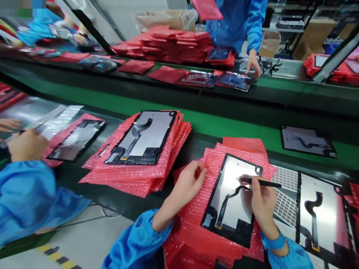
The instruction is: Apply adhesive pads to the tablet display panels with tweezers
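Note:
My right hand (263,201) grips black tweezers (265,182), their tips over the bare silver back of a tablet screen (234,172). A dark ribbon cable (224,205) curves up from the screen's lower end toward the tweezers. The screen lies on a stack of red bubble-wrap bags (193,220). My left hand (189,183) rests at the left side of that stack, fingers loosely curled in, with nothing visible in them. White sheets of small square stickers (286,179) lie right of my right hand, partly under another screen (322,198) with its own ribbon cable.
Left stands another red bag stack (168,160) topped by a screen (151,130). A neighbour's hand (26,144) is beside a further screen (78,140). One screen (308,140) lies on the green belt (246,129). Across it, a co-worker's hand (253,64) touches a wrapped screen (235,80).

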{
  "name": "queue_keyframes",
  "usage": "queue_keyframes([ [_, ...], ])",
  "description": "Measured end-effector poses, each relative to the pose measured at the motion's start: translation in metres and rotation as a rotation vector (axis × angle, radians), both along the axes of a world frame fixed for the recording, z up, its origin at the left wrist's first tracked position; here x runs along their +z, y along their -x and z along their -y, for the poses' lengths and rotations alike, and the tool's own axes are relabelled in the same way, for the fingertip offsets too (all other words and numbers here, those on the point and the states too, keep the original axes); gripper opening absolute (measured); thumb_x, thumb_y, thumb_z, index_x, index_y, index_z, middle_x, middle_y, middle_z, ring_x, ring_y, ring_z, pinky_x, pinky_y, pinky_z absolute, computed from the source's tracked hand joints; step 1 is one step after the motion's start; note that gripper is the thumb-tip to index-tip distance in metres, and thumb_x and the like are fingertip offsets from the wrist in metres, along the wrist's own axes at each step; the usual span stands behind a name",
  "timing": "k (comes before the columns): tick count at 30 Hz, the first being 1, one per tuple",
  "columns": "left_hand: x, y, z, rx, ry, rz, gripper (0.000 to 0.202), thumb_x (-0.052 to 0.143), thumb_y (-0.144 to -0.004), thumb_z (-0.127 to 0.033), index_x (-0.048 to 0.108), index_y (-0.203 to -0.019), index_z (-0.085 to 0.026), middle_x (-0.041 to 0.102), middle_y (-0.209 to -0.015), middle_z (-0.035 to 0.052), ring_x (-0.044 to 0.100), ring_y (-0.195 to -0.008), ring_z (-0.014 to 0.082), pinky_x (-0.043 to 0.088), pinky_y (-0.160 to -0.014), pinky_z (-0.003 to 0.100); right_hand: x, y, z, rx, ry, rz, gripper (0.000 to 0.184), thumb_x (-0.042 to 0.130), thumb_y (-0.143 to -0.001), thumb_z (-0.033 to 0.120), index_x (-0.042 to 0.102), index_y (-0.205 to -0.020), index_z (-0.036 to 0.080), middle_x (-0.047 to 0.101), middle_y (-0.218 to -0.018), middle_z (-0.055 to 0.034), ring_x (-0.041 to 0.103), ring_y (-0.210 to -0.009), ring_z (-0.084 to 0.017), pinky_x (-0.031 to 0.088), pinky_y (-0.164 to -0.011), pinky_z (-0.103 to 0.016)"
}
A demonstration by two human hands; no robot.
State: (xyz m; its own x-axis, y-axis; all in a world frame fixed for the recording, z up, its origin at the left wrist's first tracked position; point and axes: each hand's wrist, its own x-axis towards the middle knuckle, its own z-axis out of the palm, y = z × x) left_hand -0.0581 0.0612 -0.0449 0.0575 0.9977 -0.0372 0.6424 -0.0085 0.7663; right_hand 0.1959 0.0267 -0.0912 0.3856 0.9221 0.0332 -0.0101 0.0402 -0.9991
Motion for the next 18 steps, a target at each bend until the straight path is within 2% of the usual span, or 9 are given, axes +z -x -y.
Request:
queue_keyframes([
  [3, 0.009, -0.011, 0.000, -0.020, 0.023, 0.191, 0.030, 0.046, -0.107, -0.047, 0.057, -0.093, -0.022, 0.066, -0.089, 0.0021, 0.063, -0.082, 0.0185, 0.051, -0.077, 0.031, -0.005, 0.001, -0.001, -0.041, -0.014, -0.028, 0.032, 0.075, -0.095, 0.049, 0.073, -0.096, 0.017, 0.084, -0.086, -0.0092, 0.083, -0.076, -0.025, 0.067, -0.078, -0.039],
  [5, 0.009, -0.017, -0.003, -0.038, 0.080, 0.382, 0.029, 0.059, -0.103, -0.049, 0.063, -0.110, -0.022, 0.073, -0.109, 0.0069, 0.067, -0.104, 0.0226, 0.054, -0.093, 0.035, -0.007, 0.001, -0.002, -0.063, -0.015, -0.048, 0.036, 0.075, -0.095, 0.051, 0.073, -0.096, 0.015, 0.083, -0.083, -0.0100, 0.083, -0.077, -0.026, 0.067, -0.080, -0.042],
  [7, 0.003, -0.023, -0.008, -0.074, 0.147, 0.530, 0.043, 0.072, -0.094, -0.050, 0.066, -0.123, -0.020, 0.074, -0.124, 0.0107, 0.066, -0.120, 0.0279, 0.052, -0.106, 0.041, -0.009, 0.001, -0.003, -0.082, -0.020, -0.072, 0.039, 0.076, -0.094, 0.053, 0.072, -0.096, 0.015, 0.083, -0.082, -0.0106, 0.083, -0.077, -0.028, 0.067, -0.082, -0.044],
  [8, 0.000, -0.026, -0.010, -0.093, 0.177, 0.576, 0.047, 0.075, -0.091, -0.052, 0.068, -0.123, -0.018, 0.075, -0.123, 0.0117, 0.067, -0.120, 0.0302, 0.053, -0.107, 0.044, -0.010, 0.000, -0.003, -0.091, -0.027, -0.084, 0.040, 0.076, -0.093, 0.054, 0.071, -0.097, 0.015, 0.083, -0.081, -0.0107, 0.083, -0.077, -0.028, 0.067, -0.082, -0.045],
  [10, -0.006, -0.033, -0.012, -0.123, 0.215, 0.607, 0.046, 0.077, -0.089, -0.055, 0.073, -0.111, -0.015, 0.079, -0.109, 0.0124, 0.072, -0.111, 0.0327, 0.057, -0.099, 0.045, -0.011, 0.000, -0.005, -0.107, -0.042, -0.111, 0.042, 0.077, -0.092, 0.056, 0.070, -0.097, 0.015, 0.083, -0.080, -0.0108, 0.083, -0.075, -0.028, 0.068, -0.081, -0.045],
  [13, -0.007, -0.045, -0.009, -0.122, 0.210, 0.607, 0.040, 0.084, -0.081, -0.047, 0.076, -0.101, -0.013, 0.080, -0.097, 0.0112, 0.075, -0.100, 0.0332, 0.061, -0.087, 0.043, -0.011, -0.001, -0.006, -0.088, -0.062, -0.165, 0.042, 0.078, -0.091, 0.056, 0.070, -0.096, 0.015, 0.083, -0.079, -0.0103, 0.082, -0.070, -0.029, 0.069, -0.075, -0.044],
  [16, 0.004, -0.055, -0.005, -0.079, 0.141, 0.595, 0.030, 0.087, -0.074, -0.032, 0.076, -0.096, -0.014, 0.081, -0.097, 0.0098, 0.074, -0.099, 0.0325, 0.061, -0.086, 0.041, -0.007, -0.007, -0.006, -0.098, -0.077, -0.245, 0.040, 0.080, -0.089, 0.055, 0.070, -0.097, 0.017, 0.081, -0.073, -0.0076, 0.080, -0.064, -0.029, 0.069, -0.068, -0.044],
  [18, 0.021, -0.054, -0.005, -0.048, 0.079, 0.592, 0.025, 0.083, -0.074, -0.025, 0.076, -0.096, -0.015, 0.081, -0.099, 0.0086, 0.074, -0.101, 0.0314, 0.061, -0.089, 0.041, -0.005, -0.015, -0.007, -0.210, -0.132, -0.267, 0.037, 0.082, -0.087, 0.054, 0.070, -0.091, 0.019, 0.078, -0.072, -0.0058, 0.077, -0.060, -0.028, 0.069, -0.067, -0.047],
])
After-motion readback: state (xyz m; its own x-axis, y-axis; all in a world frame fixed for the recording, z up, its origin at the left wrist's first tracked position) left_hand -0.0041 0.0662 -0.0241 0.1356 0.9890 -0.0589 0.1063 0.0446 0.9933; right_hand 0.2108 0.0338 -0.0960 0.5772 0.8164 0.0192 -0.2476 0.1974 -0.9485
